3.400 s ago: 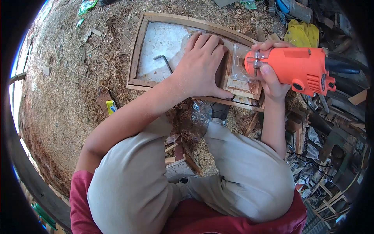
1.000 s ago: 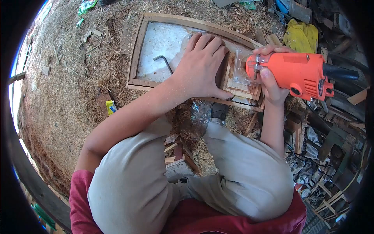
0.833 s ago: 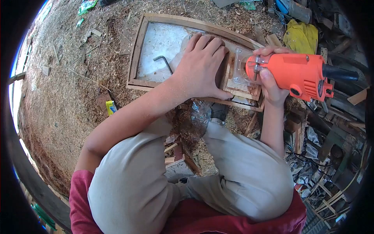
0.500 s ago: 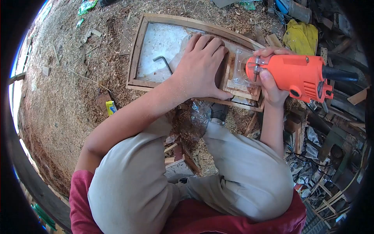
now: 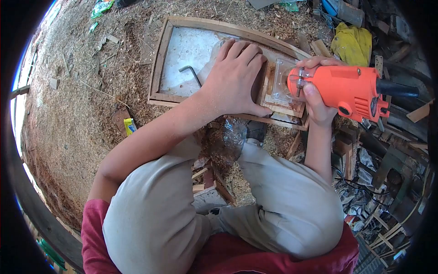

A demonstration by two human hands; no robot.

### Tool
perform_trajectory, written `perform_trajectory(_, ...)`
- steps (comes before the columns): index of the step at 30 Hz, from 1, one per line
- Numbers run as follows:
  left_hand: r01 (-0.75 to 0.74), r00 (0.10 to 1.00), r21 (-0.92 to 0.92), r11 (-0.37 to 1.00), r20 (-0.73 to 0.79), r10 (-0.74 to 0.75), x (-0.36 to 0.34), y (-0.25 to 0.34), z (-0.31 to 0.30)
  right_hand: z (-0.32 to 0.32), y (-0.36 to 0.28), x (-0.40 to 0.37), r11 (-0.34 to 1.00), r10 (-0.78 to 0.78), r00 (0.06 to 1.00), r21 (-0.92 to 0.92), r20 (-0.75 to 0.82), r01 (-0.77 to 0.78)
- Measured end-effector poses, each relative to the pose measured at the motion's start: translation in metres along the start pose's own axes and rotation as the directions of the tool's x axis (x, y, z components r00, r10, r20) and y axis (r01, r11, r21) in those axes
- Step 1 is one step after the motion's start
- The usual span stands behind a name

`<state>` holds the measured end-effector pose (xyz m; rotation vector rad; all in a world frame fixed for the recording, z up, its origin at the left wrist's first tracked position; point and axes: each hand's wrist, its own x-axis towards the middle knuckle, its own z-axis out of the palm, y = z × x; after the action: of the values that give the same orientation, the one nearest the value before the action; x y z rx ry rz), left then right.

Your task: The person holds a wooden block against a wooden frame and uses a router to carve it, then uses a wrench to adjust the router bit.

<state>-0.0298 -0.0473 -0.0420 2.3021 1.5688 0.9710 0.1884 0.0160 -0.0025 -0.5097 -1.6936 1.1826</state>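
Note:
My right hand (image 5: 318, 98) is wrapped around the clear base end of an orange trim router (image 5: 351, 89). The router's transparent base plate (image 5: 284, 78) rests against a small wooden frame (image 5: 285, 107) of light strips. My left hand (image 5: 237, 75) spans a wooden piece (image 5: 260, 86) beside that frame, fingers bent over the far side and thumb at the near edge; the palm hides most of it. Underneath is a wood-edged tray (image 5: 157, 73) with a whitish, stained panel. A bent hex key (image 5: 190, 73) lies on the panel, its lower end reaching my left wrist.
Sawdust and shavings cover the ground (image 5: 91, 91). A yellow cloth (image 5: 352, 43) lies at the far right, near wood scraps and cluttered metal parts. A clear plastic bag (image 5: 234, 137) sits between my knees and the tray. A yellow packet (image 5: 130, 126) lies at left.
The orange router has shifted very slightly toward the left with my right hand. My left hand and the hex key stay where they were.

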Motion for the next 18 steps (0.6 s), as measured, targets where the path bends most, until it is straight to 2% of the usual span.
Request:
perform_trajectory(6,-0.013,1.000,-0.006,1.000,-0.019,0.012,-0.0005,-0.0005,0.0010,0.0037,-0.0027,-0.0014,0.998,0.044,0.998,0.041,-0.038,-0.042)
perform_trajectory(12,-0.006,1.000,-0.016,1.000,-0.005,0.006,0.0005,0.0005,-0.0010,-0.0010,0.0025,-0.0018,1.000,-0.020,1.000,-0.004,-0.010,0.019)
perform_trajectory(18,-0.006,1.000,0.000,1.000,-0.004,0.006,-0.0007,-0.0003,0.0003,0.0040,-0.0042,-0.0037,0.998,0.047,0.997,0.047,-0.064,-0.044)
